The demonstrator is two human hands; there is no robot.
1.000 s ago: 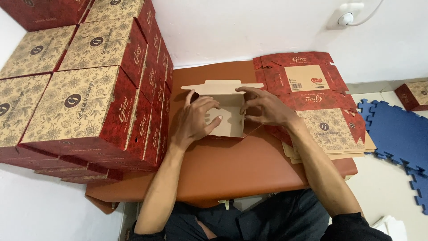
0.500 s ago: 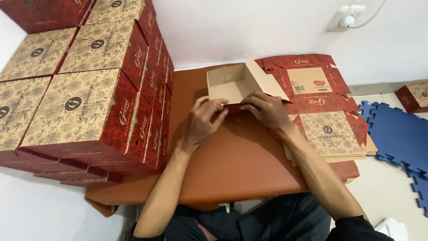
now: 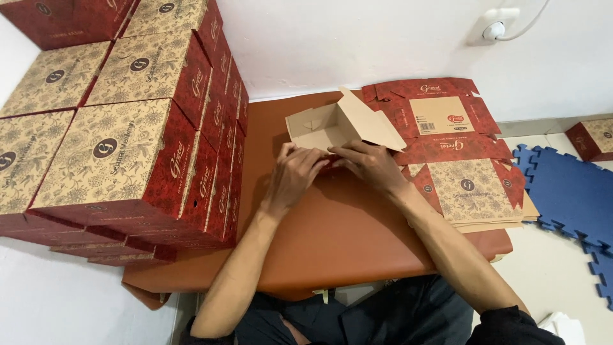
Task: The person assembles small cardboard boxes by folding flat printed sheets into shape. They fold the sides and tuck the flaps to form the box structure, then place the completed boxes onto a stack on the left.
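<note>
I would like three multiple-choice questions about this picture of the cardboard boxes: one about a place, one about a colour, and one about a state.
1. Where does the stack of flat unfolded boxes lie?
A. On the person's right side of the table
B. On the foam mat
C. Under the table

2. What colour is the foam mat on the floor?
A. Green
B. Blue
C. Yellow

3. In what state is the half-folded box at the hands?
A. Closed and sealed
C. Crushed flat
B. Open, with its plain inside showing

Answers: 1 A, the flat sheets rest on the brown table beside the right hand. 2 B, the interlocking tiles are blue. 3 B, the left hand and right hand press its near edge while the lid stands up.
</note>
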